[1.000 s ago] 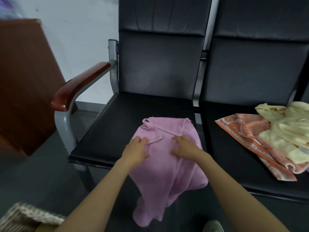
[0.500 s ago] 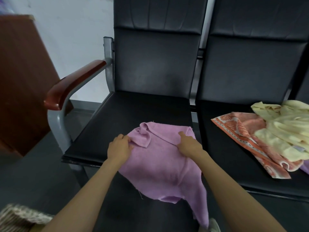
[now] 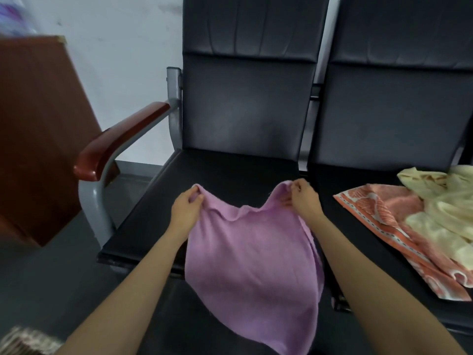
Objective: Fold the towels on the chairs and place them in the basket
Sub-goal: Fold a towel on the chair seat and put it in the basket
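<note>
Two hands' fingers [image 3: 192, 195] pinch top corners of one purple towel [image 3: 253, 265] | left hand [image 3: 185, 211], right hand [image 3: 304, 201] apart, both reaching forward | towel drapes over front edge of left chair [image 3: 217, 172] | one orange towel [image 3: 378, 208], one yellow towel [image 3: 448, 208] on right chair [image 3: 358, 180]

Plain lilac towel [image 3: 252, 254], orange-and-white patterned towel [image 3: 389, 226], pale yellow towel [image 3: 445, 213], black chairs [image 3: 230, 175].

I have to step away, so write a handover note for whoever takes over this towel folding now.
Hands: left hand and right hand each pinch a top corner of the pink towel, hanging unfolded over the left seat's front edge.
On the right seat, orange towel and yellow towel lie heaped.
Bottom left: basket edge.
Nothing folded yet; fold all three, then basket them.
</note>
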Motion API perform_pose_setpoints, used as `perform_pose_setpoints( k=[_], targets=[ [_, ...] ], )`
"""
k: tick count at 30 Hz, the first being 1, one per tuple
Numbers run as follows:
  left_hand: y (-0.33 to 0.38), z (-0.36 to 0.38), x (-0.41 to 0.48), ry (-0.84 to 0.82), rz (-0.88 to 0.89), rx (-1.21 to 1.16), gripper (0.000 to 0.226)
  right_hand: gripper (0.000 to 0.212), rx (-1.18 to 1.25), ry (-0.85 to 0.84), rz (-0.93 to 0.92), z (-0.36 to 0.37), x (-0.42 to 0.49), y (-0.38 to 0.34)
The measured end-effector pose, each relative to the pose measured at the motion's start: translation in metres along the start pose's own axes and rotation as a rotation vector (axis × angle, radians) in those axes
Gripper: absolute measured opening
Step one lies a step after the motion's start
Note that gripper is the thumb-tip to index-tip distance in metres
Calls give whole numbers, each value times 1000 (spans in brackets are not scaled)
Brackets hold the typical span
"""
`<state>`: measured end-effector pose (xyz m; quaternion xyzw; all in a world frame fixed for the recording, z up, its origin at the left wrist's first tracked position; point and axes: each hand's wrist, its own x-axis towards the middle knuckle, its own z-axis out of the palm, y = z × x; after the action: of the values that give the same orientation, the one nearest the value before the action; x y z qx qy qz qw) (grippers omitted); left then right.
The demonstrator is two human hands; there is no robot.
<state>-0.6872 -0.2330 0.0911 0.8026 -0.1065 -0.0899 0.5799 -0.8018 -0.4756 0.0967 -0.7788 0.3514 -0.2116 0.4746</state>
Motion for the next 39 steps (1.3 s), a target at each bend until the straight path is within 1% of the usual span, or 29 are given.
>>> perform_pose_setpoints(
  k=[1,2,3,4,5,6,7,8,9,10,11,13,15,17,18,19,20,22,23,25,26,27,28,30,31,33,35,37,39],
  targets=[
    [0,-1,13,11,-47,-65,46,18,105,-8,18,-1,11,-4],
    [-2,-2,26,19,-108,-88,53,16,147,-37,28,-1,19,-3],
    [-8,-1,37,17,-177,-23,62,22,112,-98,13,0,25,1],
    [-15,1,45,-10,-232,173,70,35,19,-186,-28,4,26,10],
    [-24,4,48,-36,-255,447,73,48,-97,-276,-69,8,20,21],
    [-33,9,48,-22,-225,682,71,55,-257,-318,-125,14,12,33],
    [-40,13,45,30,-130,826,67,59,-430,-324,-192,22,4,45],
    [-45,18,39,96,5,881,62,64,-571,-317,-249,29,-1,55],
    [-48,22,32,153,149,875,56,67,-629,-304,-268,34,-4,61],
    [-50,26,25,172,280,846,48,69,-647,-285,-264,37,-3,63],
    [-49,30,18,152,387,826,41,70,-661,-261,-260,38,0,64],
    [-45,36,3,42,527,814,29,67,-728,-219,-271,39,1,63],
    [-44,40,-6,-91,571,756,23,67,-716,-203,-250,41,1,62],
    [-46,40,-6,-225,603,773,26,66,-691,-186,-224,43,0,64],
    [-48,39,-1,-262,593,838,31,63,-705,-174,-226,43,-1,64],
    [-50,38,7,-278,542,922,39,61,-726,-169,-227,43,-1,63],
    [-49,35,16,-279,437,979,46,61,-743,-168,-219,43,-3,61],
    [-45,31,25,-234,228,999,56,65,-770,-165,-178,44,-4,61],
    [-45,31,25,-189,204,1014,57,69,-775,-142,-169,45,-4,61],
    [-43,35,11,-97,324,1045,56,74,-783,-98,-153,47,-4,62],
    [-43,37,1,-89,392,1018,54,72,-803,-112,-141,48,-4,62],
    [-44,38,-9,-103,419,966,50,69,-834,-145,-130,48,-3,62],
    [-43,38,-18,-128,408,916,46,65,-862,-181,-125,47,-3,61],
    [-43,36,-32,-178,374,907,42,62,-884,-208,-135,46,-2,60],
    [-43,34,-38,-213,343,953,47,61,-885,-210,-138,46,-2,60],
    [-44,33,-45,-334,238,1055,70,60,-878,-212,-137,47,-3,60],
    [-47,32,-46,-452,128,1100,90,59,-861,-206,-147,46,-4,58],
    [-51,31,-38,-464,88,1115,99,55,-812,-171,-229,43,-8,55],
    [-53,30,-25,-426,77,1117,102,42,-726,-109,-385,40,-19,52]
  ],
)
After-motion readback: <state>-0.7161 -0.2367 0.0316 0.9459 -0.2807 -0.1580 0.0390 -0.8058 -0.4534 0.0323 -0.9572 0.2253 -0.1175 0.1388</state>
